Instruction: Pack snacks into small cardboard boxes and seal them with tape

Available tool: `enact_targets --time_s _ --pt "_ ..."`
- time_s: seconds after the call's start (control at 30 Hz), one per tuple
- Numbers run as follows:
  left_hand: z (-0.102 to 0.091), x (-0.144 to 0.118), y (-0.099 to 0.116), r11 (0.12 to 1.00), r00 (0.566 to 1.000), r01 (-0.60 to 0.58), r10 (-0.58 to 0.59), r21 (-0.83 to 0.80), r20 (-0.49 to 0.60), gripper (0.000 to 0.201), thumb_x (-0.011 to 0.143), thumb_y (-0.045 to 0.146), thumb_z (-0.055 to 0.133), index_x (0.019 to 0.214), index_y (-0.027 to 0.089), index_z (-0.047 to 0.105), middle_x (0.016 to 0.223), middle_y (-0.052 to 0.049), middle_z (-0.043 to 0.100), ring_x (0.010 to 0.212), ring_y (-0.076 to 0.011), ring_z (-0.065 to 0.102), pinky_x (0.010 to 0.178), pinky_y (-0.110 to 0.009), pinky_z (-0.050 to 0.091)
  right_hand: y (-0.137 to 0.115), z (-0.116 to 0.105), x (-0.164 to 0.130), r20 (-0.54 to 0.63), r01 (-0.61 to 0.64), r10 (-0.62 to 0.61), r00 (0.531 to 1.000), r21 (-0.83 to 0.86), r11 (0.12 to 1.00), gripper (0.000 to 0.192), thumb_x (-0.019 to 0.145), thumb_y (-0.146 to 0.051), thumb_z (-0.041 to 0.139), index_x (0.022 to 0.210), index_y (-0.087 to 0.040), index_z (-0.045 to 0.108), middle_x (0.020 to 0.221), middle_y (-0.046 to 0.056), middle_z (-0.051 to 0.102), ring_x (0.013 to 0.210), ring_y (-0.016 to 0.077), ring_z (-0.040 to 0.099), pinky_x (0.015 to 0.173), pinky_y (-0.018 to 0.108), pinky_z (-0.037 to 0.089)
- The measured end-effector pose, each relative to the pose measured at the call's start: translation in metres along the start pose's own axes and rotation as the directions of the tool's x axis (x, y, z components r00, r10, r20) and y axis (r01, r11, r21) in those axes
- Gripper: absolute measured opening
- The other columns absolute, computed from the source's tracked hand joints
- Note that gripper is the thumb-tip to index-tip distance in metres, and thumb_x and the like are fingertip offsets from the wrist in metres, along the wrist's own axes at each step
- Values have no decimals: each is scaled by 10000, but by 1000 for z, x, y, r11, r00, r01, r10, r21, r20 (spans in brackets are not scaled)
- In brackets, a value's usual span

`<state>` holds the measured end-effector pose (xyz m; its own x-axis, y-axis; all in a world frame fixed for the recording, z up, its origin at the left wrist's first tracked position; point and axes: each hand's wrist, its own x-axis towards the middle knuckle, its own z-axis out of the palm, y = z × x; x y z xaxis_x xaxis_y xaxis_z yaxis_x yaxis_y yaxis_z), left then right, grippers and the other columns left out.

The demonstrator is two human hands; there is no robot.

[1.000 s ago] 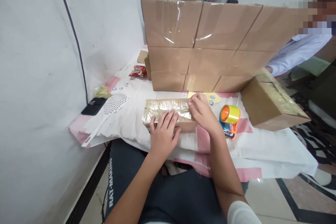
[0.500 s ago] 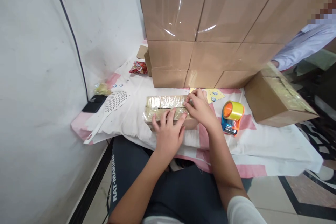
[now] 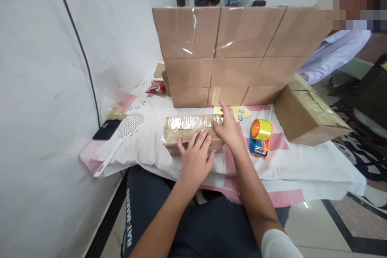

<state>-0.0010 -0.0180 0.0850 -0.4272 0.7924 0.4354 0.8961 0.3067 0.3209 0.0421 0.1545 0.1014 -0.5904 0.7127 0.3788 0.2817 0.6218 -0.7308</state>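
Note:
A small taped cardboard box [image 3: 193, 123] lies on the cloth-covered table in front of me, shiny clear tape running along its top. My left hand [image 3: 195, 155] rests on the near side of the box, fingers spread across its upper edge. At the box's right end is my right hand [image 3: 226, 129], thumb against the taped top and fingers apart, pointing away from me. To the right of that hand stands a tape dispenser [image 3: 260, 147] in blue and orange, with a roll of yellowish tape [image 3: 265, 130] on it.
Behind the box rises a wall of stacked cardboard boxes [image 3: 193, 72]. A larger taped box [image 3: 305, 113] sits at the right, near another person's sleeve [image 3: 332, 56]. On the left lie a white slotted skimmer [image 3: 131, 125], a black phone-like item [image 3: 106, 130] and a red packet [image 3: 156, 87].
My right hand's fingers have opened out from a pinch near the box's right end. My left hand stays on the near edge. The camera view has tilted up slightly.

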Motion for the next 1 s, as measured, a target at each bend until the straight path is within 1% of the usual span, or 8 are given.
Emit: enact_targets --time_s 0.1,0.2,0.37,0.43,0.67,0.83,0.9,1.0 --pt "4 -2 -1 999 999 -21 20 -26 -32 404 977 321 533 1370 259 603 1428 -111 621 1369 -311 504 1202 -636 52 11 -11 -1 -23 -32 33 999 62 998 706 854 -241 600 1525 -219 380 1351 167 525 1241 302 559 1047 496 471" --pt "9 -2 -5 997 993 -62 57 -44 -105 349 966 294 560 1304 268 642 1370 -95 667 1317 -300 558 1201 -600 30 30 -30 -4 202 -59 17 979 204 977 825 861 -378 677 1577 -228 295 1472 173 485 1348 302 496 1083 488 442" --pt "17 -4 -17 990 957 -128 108 -58 -269 261 959 265 592 1196 287 698 1225 -46 748 1204 -275 639 1188 -534 79 59 -47 -21 638 -90 -191 746 380 921 1335 677 -554 861 1638 -303 -32 1700 127 93 1545 310 198 1191 442 318" --pt "18 -6 -26 982 935 -186 167 -29 -313 249 960 261 601 1187 287 699 1175 -34 767 1154 -267 656 1180 -523 102 60 -42 -30 631 -48 -201 749 354 934 1422 617 -524 907 1634 -308 -63 1700 130 44 1554 328 146 1223 454 252" --pt "11 -18 -55 924 823 -344 381 165 -421 329 897 226 697 1222 274 673 1100 -42 779 1052 -274 638 1152 -532 219 38 -19 -67 326 141 -256 910 338 931 1303 565 -319 915 1621 -317 150 1483 134 335 1361 340 417 1095 481 425" --pt "3 -18 -48 935 709 -328 340 138 -618 406 814 199 771 1198 232 645 1176 -130 716 1168 -318 595 1091 -535 361 44 -61 -123 -63 133 -118 991 360 923 1056 652 -390 854 1548 -289 304 1487 137 367 1315 323 459 980 417 527" --pt "9 -18 -48 945 728 -310 308 107 -612 396 835 214 741 1215 221 627 1211 -145 698 1188 -318 590 1081 -525 379 49 -95 -155 -257 106 -24 966 313 944 985 723 -455 802 1543 -278 287 1520 145 349 1358 336 430 979 423 533" --pt "34 -23 -55 971 851 -234 223 36 -475 309 916 274 628 1221 226 628 1229 -126 704 1169 -300 610 1085 -513 355 57 -155 -204 -499 -31 108 860 160 987 960 754 -494 768 1546 -285 268 1523 144 351 1321 331 459 895 416 572"
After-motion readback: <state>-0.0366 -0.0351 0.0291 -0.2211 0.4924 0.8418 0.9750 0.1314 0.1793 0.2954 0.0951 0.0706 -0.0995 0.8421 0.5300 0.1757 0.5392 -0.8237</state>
